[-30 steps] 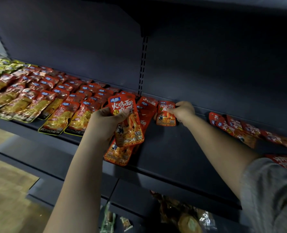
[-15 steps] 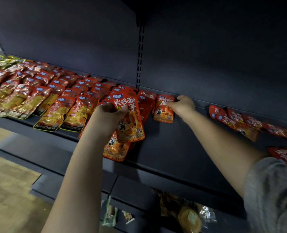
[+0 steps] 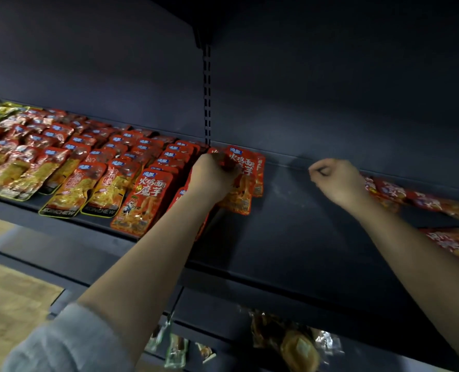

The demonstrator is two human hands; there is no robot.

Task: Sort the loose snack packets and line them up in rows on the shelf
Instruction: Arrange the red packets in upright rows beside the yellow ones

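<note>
Dark shelf [image 3: 290, 237] lined at left with rows of red packets [image 3: 94, 157], loose packets [image 3: 416, 197] at right, left hand [image 3: 212, 175] gripping a red snack packet [image 3: 243, 178] at the rows' end, right hand [image 3: 335, 178] curled, holding nothing.

Dim light leaves the dark shelf [image 3: 290, 237] murky, while glare glints off the foil packets [image 3: 94, 167] at left. Motion blur smears the right edge; wide-angle distortion bends the frame.

One head-worn camera looks forward and slightly down, close to the dark shelf [image 3: 290, 237], both forearms reaching in from below.
</note>
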